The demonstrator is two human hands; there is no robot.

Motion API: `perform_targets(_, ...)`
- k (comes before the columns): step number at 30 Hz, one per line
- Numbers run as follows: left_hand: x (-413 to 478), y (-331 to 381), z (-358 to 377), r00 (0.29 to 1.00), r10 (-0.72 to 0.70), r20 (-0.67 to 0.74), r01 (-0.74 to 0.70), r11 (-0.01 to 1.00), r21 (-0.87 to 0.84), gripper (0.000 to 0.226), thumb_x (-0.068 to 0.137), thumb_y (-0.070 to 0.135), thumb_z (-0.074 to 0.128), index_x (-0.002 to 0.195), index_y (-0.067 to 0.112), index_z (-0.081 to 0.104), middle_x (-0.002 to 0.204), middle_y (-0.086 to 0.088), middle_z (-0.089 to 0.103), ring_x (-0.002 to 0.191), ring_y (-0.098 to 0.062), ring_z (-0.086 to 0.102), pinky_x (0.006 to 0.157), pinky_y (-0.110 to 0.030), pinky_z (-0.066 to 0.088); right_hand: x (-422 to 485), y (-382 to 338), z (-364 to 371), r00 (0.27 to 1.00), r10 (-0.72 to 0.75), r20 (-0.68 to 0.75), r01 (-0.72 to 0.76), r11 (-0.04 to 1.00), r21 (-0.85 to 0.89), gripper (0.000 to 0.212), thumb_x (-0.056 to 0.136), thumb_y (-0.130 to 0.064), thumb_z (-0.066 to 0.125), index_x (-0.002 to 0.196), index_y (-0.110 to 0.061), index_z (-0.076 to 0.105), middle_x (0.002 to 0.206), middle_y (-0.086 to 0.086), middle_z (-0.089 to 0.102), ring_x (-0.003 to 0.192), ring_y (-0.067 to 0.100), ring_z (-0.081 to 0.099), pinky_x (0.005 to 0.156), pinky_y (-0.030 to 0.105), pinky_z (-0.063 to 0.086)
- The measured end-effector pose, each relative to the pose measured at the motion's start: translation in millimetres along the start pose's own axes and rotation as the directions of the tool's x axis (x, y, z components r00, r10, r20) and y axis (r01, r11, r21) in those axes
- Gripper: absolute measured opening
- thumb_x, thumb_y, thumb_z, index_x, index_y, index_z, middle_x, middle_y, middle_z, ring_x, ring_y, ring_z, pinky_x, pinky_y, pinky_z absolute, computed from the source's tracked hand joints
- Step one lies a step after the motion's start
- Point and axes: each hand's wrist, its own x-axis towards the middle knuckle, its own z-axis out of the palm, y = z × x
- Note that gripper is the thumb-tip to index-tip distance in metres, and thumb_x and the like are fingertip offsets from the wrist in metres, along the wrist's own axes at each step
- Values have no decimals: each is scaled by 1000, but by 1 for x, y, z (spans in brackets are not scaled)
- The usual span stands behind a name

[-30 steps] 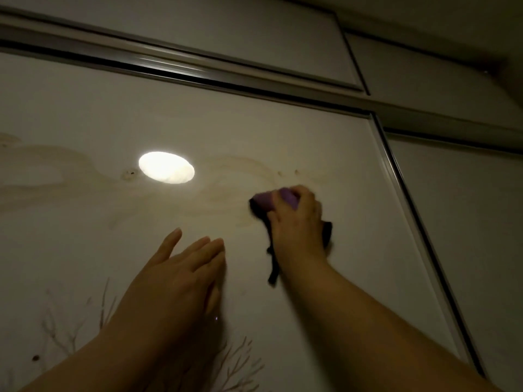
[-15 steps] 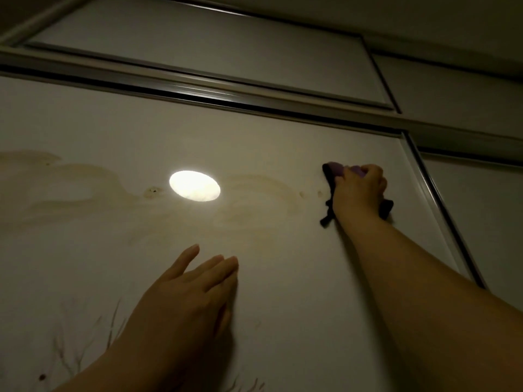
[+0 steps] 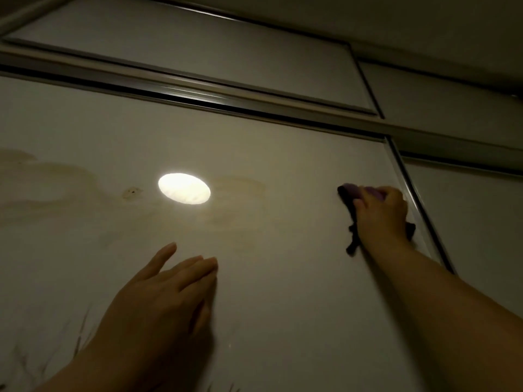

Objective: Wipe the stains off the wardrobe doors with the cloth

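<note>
A glossy white wardrobe door [image 3: 283, 165] fills the view. Pale brown stains [image 3: 70, 182] run across its left and middle, with a small dark speck [image 3: 131, 191] among them. My right hand [image 3: 380, 213] presses a purple cloth [image 3: 349, 193] against the door near its right metal edge, and the cloth's dark ends hang below the fingers. My left hand [image 3: 161, 304] lies flat on the door lower down, fingers together and holding nothing.
A bright oval reflection of a lamp [image 3: 184, 188] sits on the door. A metal top rail [image 3: 198, 94] runs above, with upper cabinet panels [image 3: 198, 43] over it. A second door [image 3: 475, 227] adjoins on the right. A faint branch print [image 3: 82, 329] marks the lower left.
My right hand has swept the cloth from the middle of the door rightward to its right edge. My left hand has stayed flat on the door.
</note>
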Motion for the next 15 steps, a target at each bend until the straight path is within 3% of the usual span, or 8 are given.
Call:
perform_targets(4, 13, 3, 4, 1000, 5, -4, -4, 998, 66, 45, 81, 32, 36, 112, 17, 65, 119, -1, 64, 101, -16, 64, 105, -41, 24, 7, -27, 29, 999, 50, -9, -49, 998, 26, 38, 91, -42, 59, 121, -21, 48, 115, -2, 42, 98, 30, 60, 89, 48, 53)
perform_targets(6, 21, 4, 6, 1000, 7, -3, -6, 995, 96, 46, 80, 32, 35, 112, 17, 65, 120, -2, 63, 104, -17, 63, 107, -42, 29, 2, -38, 43, 999, 33, 21, -34, 999, 43, 32, 92, -40, 58, 117, -24, 47, 114, -3, 39, 100, 33, 60, 89, 50, 53)
perform_targets(9, 28, 7, 5, 1000, 7, -6, -7, 994, 108, 47, 80, 32, 35, 111, 15, 65, 118, -4, 64, 101, -18, 64, 97, -55, 32, -11, -51, 59, 997, -14, 70, 11, 999, 37, 27, 95, -38, 57, 116, -24, 47, 113, -4, 39, 102, 28, 58, 87, 40, 52)
perform_targets(12, 27, 7, 6, 1000, 16, -12, -14, 992, 126, 46, 80, 33, 35, 110, 15, 65, 117, -4, 64, 100, -18, 64, 95, -58, 30, -36, -59, 77, 977, -161, 143, 161, 987, 11, 31, 95, -43, 55, 121, -27, 49, 114, -5, 43, 98, 26, 60, 86, 39, 53)
perform_targets(13, 26, 7, 6, 1000, 13, -16, -11, 992, 124, 45, 81, 32, 35, 111, 15, 65, 117, -4, 64, 101, -18, 64, 96, -58, 30, -50, -59, 82, 957, -219, 188, 221, 975, 8, 32, 95, -43, 55, 123, -28, 49, 115, -5, 42, 98, 22, 57, 87, 35, 52)
perform_targets(15, 24, 7, 5, 1000, 4, -18, -2, 994, 113, 45, 81, 32, 35, 111, 15, 64, 118, -4, 64, 102, -18, 63, 97, -57, 29, -80, -50, 84, 895, -328, 302, 355, 934, -39, 34, 98, -41, 54, 130, -27, 51, 118, -6, 40, 97, 4, 39, 87, 8, 35)
